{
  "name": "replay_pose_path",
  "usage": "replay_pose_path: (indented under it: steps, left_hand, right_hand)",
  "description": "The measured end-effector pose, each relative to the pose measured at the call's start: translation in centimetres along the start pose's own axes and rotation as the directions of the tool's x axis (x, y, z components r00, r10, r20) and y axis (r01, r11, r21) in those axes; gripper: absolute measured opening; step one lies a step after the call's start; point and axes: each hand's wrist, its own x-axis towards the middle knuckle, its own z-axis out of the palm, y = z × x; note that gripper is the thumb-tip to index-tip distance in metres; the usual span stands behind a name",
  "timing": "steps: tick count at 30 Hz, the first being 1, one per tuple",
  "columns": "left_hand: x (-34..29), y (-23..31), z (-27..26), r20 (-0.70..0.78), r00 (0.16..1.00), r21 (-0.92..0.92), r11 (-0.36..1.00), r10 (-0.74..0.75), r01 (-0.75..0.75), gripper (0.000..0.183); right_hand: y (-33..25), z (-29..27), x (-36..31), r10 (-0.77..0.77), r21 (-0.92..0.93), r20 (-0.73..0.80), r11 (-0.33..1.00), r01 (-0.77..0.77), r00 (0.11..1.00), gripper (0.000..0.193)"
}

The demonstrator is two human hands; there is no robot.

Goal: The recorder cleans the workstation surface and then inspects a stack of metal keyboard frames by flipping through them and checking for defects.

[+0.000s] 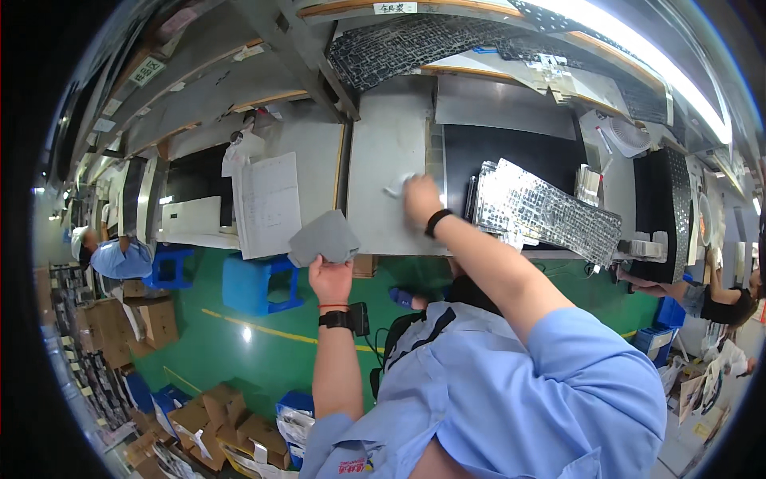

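Note:
My left hand (329, 279) is closed on the lower edge of a grey cloth (325, 238), which spreads over the front edge of the workbench. Its underside and my fingertips are partly hidden. Farther right, my right hand (421, 201) is over the light grey bench top (388, 144), fingers curled and slightly blurred. A small, crumpled white thing (395, 188) shows at its left side, apparently gripped by the fingers. Right of that hand lies a stack of silver keyboard-shaped metal plates (550, 209) on a black mat (511, 144).
White paper sheets (270, 199) lie left of the cloth. Dark keyboard-like plates (407, 49) rest on the shelf above. A white fan (626, 136) stands at the back right. Blue stools (254, 283) and cardboard boxes (203, 423) are on the green floor. Other people are at both sides.

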Motion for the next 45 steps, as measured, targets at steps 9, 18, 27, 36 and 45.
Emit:
replay_pose_path:
  steps: [9, 18, 27, 36, 45]
  left_hand:
    - [0.9, 0.3, 2.1, -0.08, 0.996, 0.109, 0.993, -0.044, 0.053, 0.038]
    - [4.0, -11.7, -0.7, -0.352, 0.935, 0.768, 0.561, -0.032, 0.309, 0.027]
    - [-0.6, -10.9, 0.6, -0.332, 0.938, 0.883, 0.319, -0.099, 0.346, 0.045]
    - [-5.8, -2.8, -7.1, -0.387, 0.881, 0.704, 0.529, -0.274, 0.474, 0.045]
    - [-8.4, 0.1, -7.6, -0.377, 0.906, 0.566, 0.726, -0.193, 0.39, 0.035]
  right_hand:
    - [-8.5, -3.4, -14.1, -0.744, 0.608, 0.584, 0.666, 0.432, 0.324, 0.022]
    - [3.0, -11.5, -2.6, -0.019, 0.497, 0.157, 0.866, -0.062, 0.987, 0.026]
    - [2.8, 0.0, 10.2, 0.492, 0.397, 0.0, 0.799, -0.452, 0.87, 0.024]
    - [-15.3, -0.3, -3.6, -0.91, 0.642, 0.356, 0.404, 0.652, 0.213, 0.02]
    - [-5.6, -3.3, 3.4, -0.094, 0.537, -0.084, 0.835, 0.124, 0.992, 0.043]
